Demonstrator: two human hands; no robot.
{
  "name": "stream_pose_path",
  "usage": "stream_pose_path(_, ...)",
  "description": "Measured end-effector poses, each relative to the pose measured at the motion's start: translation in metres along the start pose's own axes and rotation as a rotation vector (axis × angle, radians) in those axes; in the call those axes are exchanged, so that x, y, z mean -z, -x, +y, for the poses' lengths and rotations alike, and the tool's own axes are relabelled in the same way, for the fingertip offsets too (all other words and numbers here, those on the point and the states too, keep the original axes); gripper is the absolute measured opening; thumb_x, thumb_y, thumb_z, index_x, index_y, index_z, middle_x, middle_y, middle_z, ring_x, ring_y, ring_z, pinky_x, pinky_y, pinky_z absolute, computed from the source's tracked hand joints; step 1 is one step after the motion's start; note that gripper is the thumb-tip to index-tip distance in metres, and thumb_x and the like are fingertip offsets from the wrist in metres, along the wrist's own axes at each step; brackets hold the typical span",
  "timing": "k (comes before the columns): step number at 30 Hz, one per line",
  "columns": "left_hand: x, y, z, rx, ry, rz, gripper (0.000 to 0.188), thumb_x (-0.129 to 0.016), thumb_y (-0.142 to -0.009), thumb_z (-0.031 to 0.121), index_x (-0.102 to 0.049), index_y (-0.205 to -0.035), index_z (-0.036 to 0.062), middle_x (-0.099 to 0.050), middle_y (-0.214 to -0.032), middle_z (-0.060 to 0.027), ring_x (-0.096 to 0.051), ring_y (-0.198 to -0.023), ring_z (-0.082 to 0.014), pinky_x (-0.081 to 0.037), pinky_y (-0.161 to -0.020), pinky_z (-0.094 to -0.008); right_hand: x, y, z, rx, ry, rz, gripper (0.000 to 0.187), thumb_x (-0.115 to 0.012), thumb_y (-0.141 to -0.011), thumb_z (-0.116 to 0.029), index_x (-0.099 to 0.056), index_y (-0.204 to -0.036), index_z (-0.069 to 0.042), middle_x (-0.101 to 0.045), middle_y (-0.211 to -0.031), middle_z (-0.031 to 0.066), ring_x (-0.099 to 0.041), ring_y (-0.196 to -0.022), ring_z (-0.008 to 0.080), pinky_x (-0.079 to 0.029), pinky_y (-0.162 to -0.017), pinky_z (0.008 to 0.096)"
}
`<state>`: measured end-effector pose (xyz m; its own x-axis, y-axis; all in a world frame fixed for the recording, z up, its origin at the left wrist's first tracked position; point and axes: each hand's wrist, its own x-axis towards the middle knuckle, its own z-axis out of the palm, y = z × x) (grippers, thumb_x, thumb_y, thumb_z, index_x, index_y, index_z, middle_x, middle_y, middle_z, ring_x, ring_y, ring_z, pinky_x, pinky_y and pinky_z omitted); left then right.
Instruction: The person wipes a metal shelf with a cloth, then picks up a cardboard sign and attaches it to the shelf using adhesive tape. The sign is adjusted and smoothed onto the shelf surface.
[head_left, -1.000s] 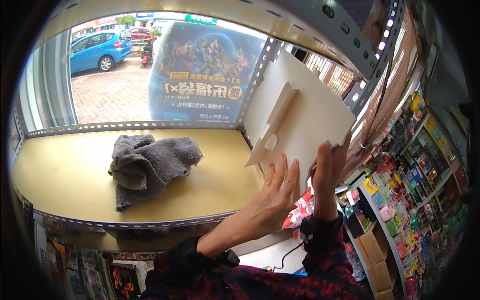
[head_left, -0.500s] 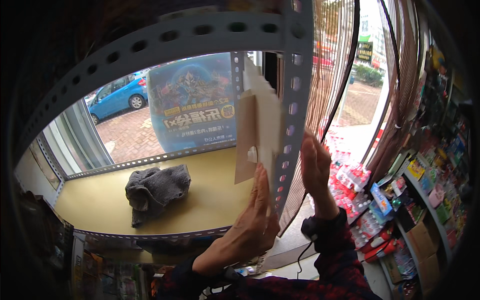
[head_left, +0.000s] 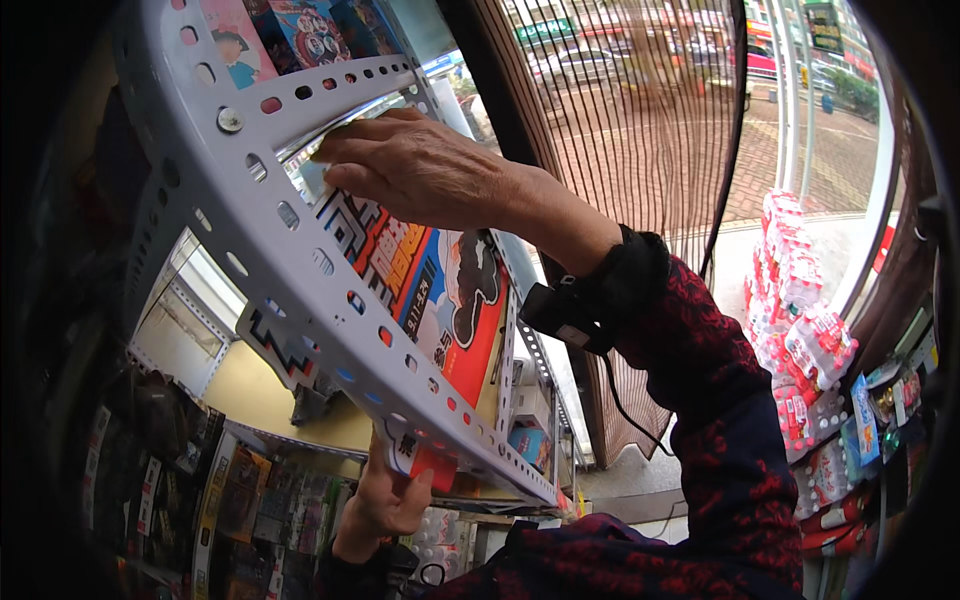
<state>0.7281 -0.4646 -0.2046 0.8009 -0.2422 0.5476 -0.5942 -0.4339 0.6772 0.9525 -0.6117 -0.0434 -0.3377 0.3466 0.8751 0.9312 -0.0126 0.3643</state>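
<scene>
A large printed cardboard sign (head_left: 475, 365) in red, blue and white stands tilted at the end of the shelf, behind a white perforated metal post (head_left: 310, 260). Bent over the sign's upper end are the fingers of my right hand (head_left: 420, 170), closed together; their tips are partly hidden. Low down, my left hand (head_left: 380, 505) pinches the sign's bottom corner between thumb and fingers. Part of the sign's jagged edge sticks out on the post's other side. Behind it, a dark grey cloth (head_left: 315, 400) on the yellowish shelf board (head_left: 245, 385) is mostly covered.
Packed goods (head_left: 265, 500) fill racks at the lower left. A striped curtain (head_left: 630, 130) hangs by the glass doorway. Stacked red-and-white bottle packs (head_left: 800, 300) stand at the right. A black cable (head_left: 625, 405) trails from my right wrist.
My view has swung round the shelf end. The board, pale from behind before, now shows its printed face. My right hand has risen to its upper end; my left grips the bottom corner.
</scene>
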Motion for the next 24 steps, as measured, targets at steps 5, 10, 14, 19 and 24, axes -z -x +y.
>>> stream_pose_path(5,0.001,0.008,-0.001,0.083,-0.13,0.072,0.069,-0.05,-0.082,0.004,-0.012,-0.139,-0.0032,-0.046,-0.124,-0.0161,-0.048,-0.112,-0.0236,-0.037,-0.096,-0.0346,-0.01,0.002,0.007,-0.007,-0.089,0.024,0.04,-0.028,-0.098,-0.031,-0.06,-0.098,-0.006,-0.059,-0.087,0.0117,-0.055,-0.093,0.0276,-0.04,-0.092,0.0388)
stream_pose_path(10,-0.009,0.006,0.009,0.119,0.105,0.141,0.067,-0.047,-0.08,-0.002,-0.012,-0.137,-0.0081,-0.04,-0.128,-0.0179,-0.042,-0.117,-0.0234,-0.031,-0.099,-0.0317,-0.017,-0.005,0.014,-0.004,-0.149,0.013,0.034,-0.034,-0.096,-0.027,-0.061,-0.097,-0.006,-0.062,-0.086,0.0119,-0.057,-0.089,0.027,-0.043,-0.087,0.0379)
stream_pose_path(14,-0.016,0.003,0.018,0.182,0.185,0.237,0.065,-0.046,-0.08,-0.003,-0.013,-0.136,-0.0078,-0.041,-0.128,-0.0184,-0.045,-0.115,-0.0225,-0.033,-0.098,-0.0323,-0.018,-0.008,0.018,-0.06,-0.246,0.0,0.032,-0.036,-0.095,-0.025,-0.062,-0.098,-0.006,-0.063,-0.08,0.0124,-0.06,-0.081,0.0282,-0.046,-0.08,0.0381)
stream_pose_path(19,-0.025,0.005,0.015,0.249,0.063,0.357,0.045,-0.048,-0.078,-0.003,-0.04,-0.122,-0.011,-0.042,-0.124,-0.0192,-0.05,-0.107,-0.0226,-0.037,-0.093,-0.0312,-0.03,-0.004,0.021,-0.053,-0.261,0.064,0.036,-0.033,-0.097,-0.025,-0.06,-0.09,-0.001,-0.059,-0.084,0.0162,-0.055,-0.088,0.0317,-0.043,-0.084,0.0404)
stream_pose_path(24,-0.026,0.008,0.014,0.288,0.144,0.343,0.032,-0.048,-0.08,-0.003,-0.049,-0.11,-0.0133,-0.039,-0.128,-0.0209,-0.046,-0.114,-0.0252,-0.034,-0.096,-0.0301,-0.029,-0.003,0.017,-0.098,-0.281,0.158,0.037,-0.037,-0.095,-0.03,-0.061,-0.084,-0.004,-0.058,-0.076,0.0136,-0.054,-0.082,0.0312,-0.04,-0.083,0.0396)
